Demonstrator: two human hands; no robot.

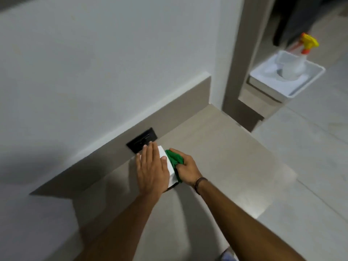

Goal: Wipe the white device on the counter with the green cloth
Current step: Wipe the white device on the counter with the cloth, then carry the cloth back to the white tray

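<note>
The white device (171, 171) is a flat white box on the beige counter (226, 157), close to the back wall. My left hand (151, 170) lies flat on its top and covers most of it, fingers together. My right hand (188, 169) is closed around a bunched green cloth (174, 157) and presses it against the device's right side. A dark band sits on my right wrist.
A black socket plate (142, 140) is set in the beige backsplash just behind the device. Beyond the counter's right end, a white bin (286, 76) holds a spray bottle (301, 57) with a yellow and orange head. Pale floor tiles lie to the right.
</note>
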